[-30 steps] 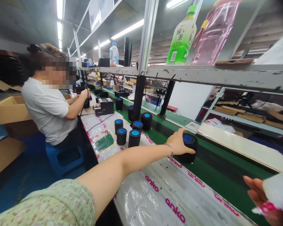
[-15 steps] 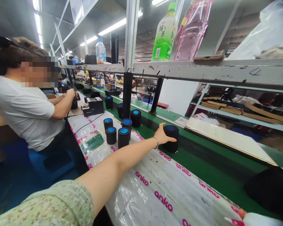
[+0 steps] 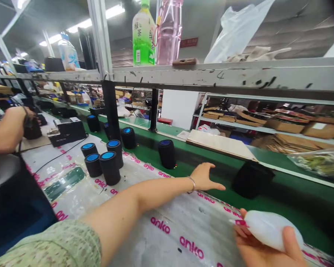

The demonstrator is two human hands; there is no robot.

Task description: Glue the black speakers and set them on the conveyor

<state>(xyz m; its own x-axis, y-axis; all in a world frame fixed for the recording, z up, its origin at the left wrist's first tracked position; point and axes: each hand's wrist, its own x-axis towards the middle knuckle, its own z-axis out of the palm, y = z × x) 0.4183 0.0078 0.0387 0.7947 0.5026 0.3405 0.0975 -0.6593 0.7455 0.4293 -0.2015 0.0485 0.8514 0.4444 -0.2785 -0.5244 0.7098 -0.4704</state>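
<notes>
Nearest, the right hand (image 3: 263, 246) cupped a white bag (image 3: 269, 230), its fingers (image 3: 291, 239) closed around it, low over the plastic-covered worktop (image 3: 167, 211). Farther out, the left hand (image 3: 204, 178) hovered with fingers (image 3: 215, 186) spread apart, holding nothing. Just beyond it a black speaker (image 3: 167, 154) stood upright on the green belt (image 3: 267, 207), apart from the hand. Behind stood four more speakers (image 3: 102, 161).

Speaker (image 3: 167, 153) on belt (image 3: 281, 207), beyond left hand (image 3: 203, 177)
</notes>
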